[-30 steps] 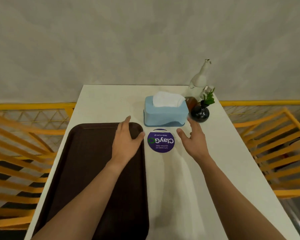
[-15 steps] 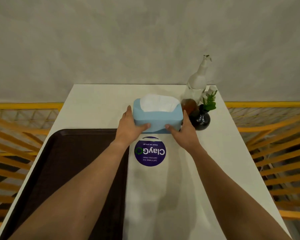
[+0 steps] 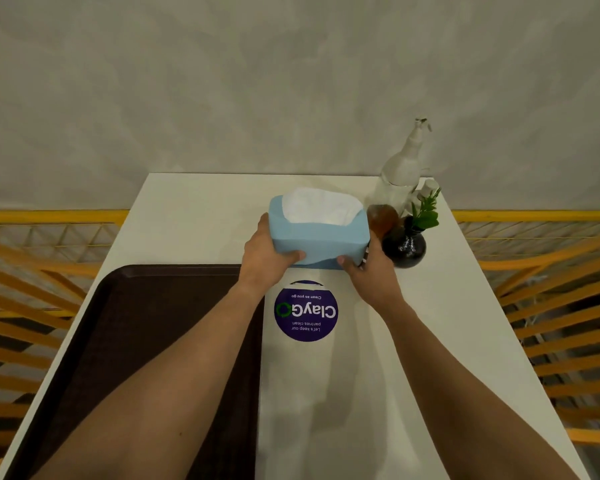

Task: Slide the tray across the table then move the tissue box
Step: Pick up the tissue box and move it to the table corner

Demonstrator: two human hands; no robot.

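Note:
A light blue tissue box (image 3: pixel 321 235) with white tissue showing on top is held between both hands at the far middle of the white table (image 3: pixel 194 216), tilted slightly toward me and seemingly lifted. My left hand (image 3: pixel 265 259) grips its left end, thumb on the front face. My right hand (image 3: pixel 369 275) grips its right end the same way. A dark brown tray (image 3: pixel 136 341) lies flat along the table's left side, partly under my left forearm.
A round purple sticker (image 3: pixel 305 311) lies on the table just below the box. At the far right corner stand a black round vase with a green sprig (image 3: pixel 404 245), a small amber bottle (image 3: pixel 381 218) and a clear spray bottle (image 3: pixel 404 168). Yellow chairs (image 3: pixel 551 306) flank the table.
One second ago both hands were open near the box. They closed on its ends, and the box has since come up and shifted slightly left, away from the vase.

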